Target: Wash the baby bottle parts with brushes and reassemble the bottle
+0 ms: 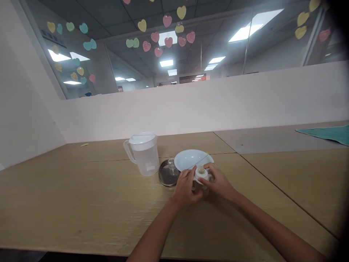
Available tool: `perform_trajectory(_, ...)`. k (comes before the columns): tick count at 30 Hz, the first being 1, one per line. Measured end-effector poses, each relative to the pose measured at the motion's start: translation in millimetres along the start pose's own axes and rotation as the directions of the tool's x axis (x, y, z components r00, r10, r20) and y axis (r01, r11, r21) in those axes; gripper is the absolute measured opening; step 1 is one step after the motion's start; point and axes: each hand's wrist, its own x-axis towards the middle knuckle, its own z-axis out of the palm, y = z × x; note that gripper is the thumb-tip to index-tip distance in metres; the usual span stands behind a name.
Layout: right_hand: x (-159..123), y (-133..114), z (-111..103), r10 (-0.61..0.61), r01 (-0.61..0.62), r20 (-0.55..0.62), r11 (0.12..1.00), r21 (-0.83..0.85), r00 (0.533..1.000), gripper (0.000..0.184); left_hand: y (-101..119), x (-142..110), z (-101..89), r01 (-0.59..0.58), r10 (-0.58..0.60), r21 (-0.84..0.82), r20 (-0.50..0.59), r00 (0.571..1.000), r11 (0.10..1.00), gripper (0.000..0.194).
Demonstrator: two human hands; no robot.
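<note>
Twisting white collar (201, 174) on baby bottle (197, 186), imo; left hand (185, 187) clamped on bottle, right hand (220, 182) pinching collar; next turn prob needs steadiness

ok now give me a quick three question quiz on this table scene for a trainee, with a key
1. True or false: in the picture, the pitcher stands to the left of the white bowl.

2. What stands on the round metal tray?
a) the green cloth
b) a small clear domed piece
c) the pitcher

3. Is the white-collared bottle held by the left hand, the right hand, or both?

Key: 1. True. 2. b. 3. Both.
</note>
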Motion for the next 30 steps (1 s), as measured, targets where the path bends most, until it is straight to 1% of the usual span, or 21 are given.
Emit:
perform_trajectory(3, -1.8, 0.4, 3.9, 0.018, -0.019, -0.023, 0.999, -0.034, 1.0, 0.036, -0.1, 0.5, -1.2, 0.0, 0.0, 0.0, 0.01, 1.0, 1.0, 0.079)
perform_trajectory(7, -1.5, 2.5, 3.9, -0.034, 0.034, -0.018, 0.999, -0.029, 0.999, 0.043, 0.9, 1.2, -3.2, 0.003, -0.002, -0.027, 0.017, 1.0, 1.0, 0.075)
perform_trajectory(10, -1.4, 5.6, 0.8, -0.069, 0.068, 0.02, 0.997, 0.021, 0.997, 0.049, 1.3, 1.4, -3.8, -0.001, 0.002, -0.055, 0.02, 1.0, 0.998, 0.075)
perform_trajectory(14, -2.6, 8.4, -4.1, -0.108, 0.096, 0.092, 0.986, 0.134, 0.99, 0.047, 2.2, 1.7, -5.6, 0.002, 0.0, -0.067, 0.033, 0.999, 0.998, 0.075)
perform_trajectory(16, -3.1, 9.0, -5.0, -0.098, 0.081, 0.1, 0.984, 0.159, 0.99, 0.046, 3.2, 2.1, -7.3, 0.002, 0.0, -0.068, 0.039, 0.999, 0.998, 0.076)
perform_trajectory(20, -3.8, 11.3, -2.5, -0.068, 0.054, 0.096, 0.988, 0.142, 0.993, 0.043, 5.0, 2.6, -8.8, 0.031, -0.029, -0.072, 0.038, 0.999, 0.997, 0.075)
perform_trajectory(22, -4.0, 12.4, -0.8, -0.061, 0.05, 0.084, 0.991, 0.124, 0.995, 0.043, 4.7, 2.3, -7.5, 0.046, -0.044, -0.066, 0.03, 0.999, 0.997, 0.073)
perform_trajectory(25, -3.6, 10.2, -0.6, -0.049, 0.041, 0.065, 0.992, 0.117, 0.997, 0.043, 2.7, 1.2, -4.2, 0.032, -0.031, -0.045, 0.011, 0.999, 0.998, 0.071)
perform_trajectory(30, -1.4, -0.6, -4.6, 0.016, -0.034, 0.085, 0.977, 0.21, 0.996, 0.041, -0.3, -1.2, -0.9, -0.006, 0.006, 0.007, -0.009, 1.0, 1.0, 0.071)
